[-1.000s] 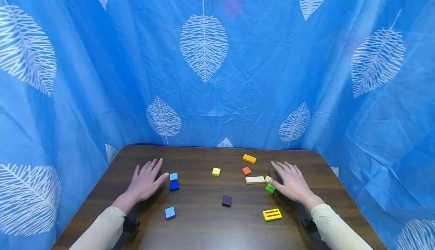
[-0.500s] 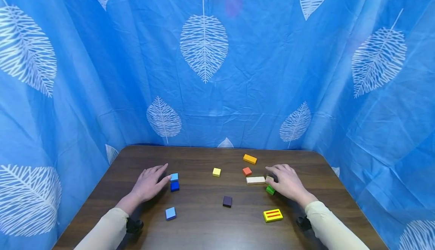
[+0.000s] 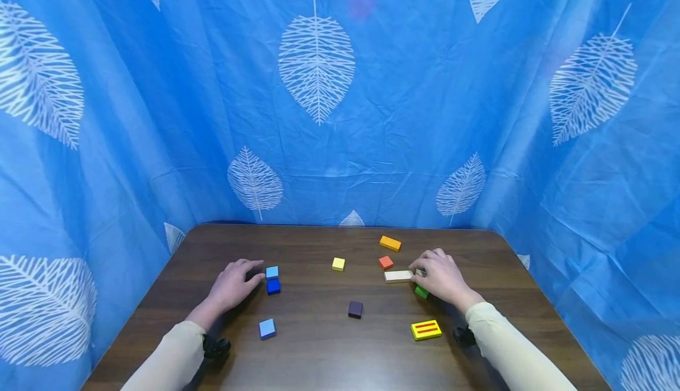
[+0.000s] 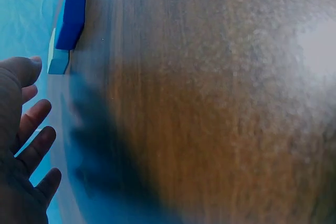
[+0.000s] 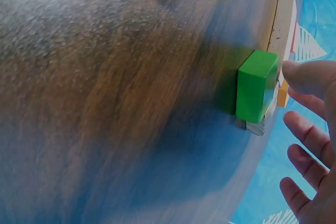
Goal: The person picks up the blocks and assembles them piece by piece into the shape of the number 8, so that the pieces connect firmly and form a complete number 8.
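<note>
My left hand [image 3: 231,289] hovers at the left of the table, its fingers bent and spread, with nothing between them. Just right of its thumb lie a light blue block [image 3: 272,272] and a dark blue block [image 3: 273,286], end to end. On the other side, my right hand [image 3: 442,276] is above a green block [image 3: 422,292] and a small pale wood block, which the fingers mostly cover in the head view. In the right wrist view, thumb and fingers stand apart near the green block [image 5: 256,87]; contact cannot be made out. A long pale wood block [image 3: 397,276] lies left of that hand.
Farther back are an orange block [image 3: 390,243], a red block [image 3: 385,263] and a yellow block [image 3: 338,264]. Nearer lie a dark purple block [image 3: 355,309], a red-striped yellow block [image 3: 426,329] and another light blue block [image 3: 267,329]. A blue curtain [image 3: 372,160] hangs behind the table.
My right hand has moved left over the green and small pale blocks, its fingers bending. My left hand has come slightly right and its fingers have bent. The blocks have stayed put.
</note>
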Available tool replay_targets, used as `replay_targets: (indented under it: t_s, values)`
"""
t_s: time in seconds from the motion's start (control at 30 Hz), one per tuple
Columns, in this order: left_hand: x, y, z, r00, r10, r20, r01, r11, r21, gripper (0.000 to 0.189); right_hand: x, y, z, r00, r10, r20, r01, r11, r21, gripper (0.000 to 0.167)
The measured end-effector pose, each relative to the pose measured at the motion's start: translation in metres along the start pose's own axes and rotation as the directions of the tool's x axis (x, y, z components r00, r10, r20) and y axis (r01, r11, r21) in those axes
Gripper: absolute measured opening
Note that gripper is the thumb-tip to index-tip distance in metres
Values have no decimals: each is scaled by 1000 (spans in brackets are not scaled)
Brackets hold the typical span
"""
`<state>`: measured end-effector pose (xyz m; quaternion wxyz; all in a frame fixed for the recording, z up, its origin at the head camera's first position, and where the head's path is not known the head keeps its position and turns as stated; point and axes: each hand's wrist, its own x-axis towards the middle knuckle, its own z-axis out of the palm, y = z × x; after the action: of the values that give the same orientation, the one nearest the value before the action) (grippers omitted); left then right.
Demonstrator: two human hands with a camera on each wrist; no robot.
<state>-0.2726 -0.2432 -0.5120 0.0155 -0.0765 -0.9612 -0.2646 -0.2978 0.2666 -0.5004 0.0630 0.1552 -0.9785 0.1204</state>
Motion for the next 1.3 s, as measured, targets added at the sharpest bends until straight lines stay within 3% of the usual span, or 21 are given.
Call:
replay_targets:
  t_s: [0.3, 0.93, 1.3]
  values:
    - [3, -8, 6, 1000, -2, -13, 1, 1000, -23, 44, 2, 1, 2, 999, 2, 35, -2, 1000, -6, 19]
    - [9, -4, 9, 1000, -11, -8, 11, 1000, 7, 41, 6, -2, 4, 998, 27, 49, -26, 1000, -9, 16]
    - [11, -6, 9, 1000, 14, -18, -14, 1000, 19, 41, 8, -2, 5, 998, 44, 50, -44, 999, 1, 16]
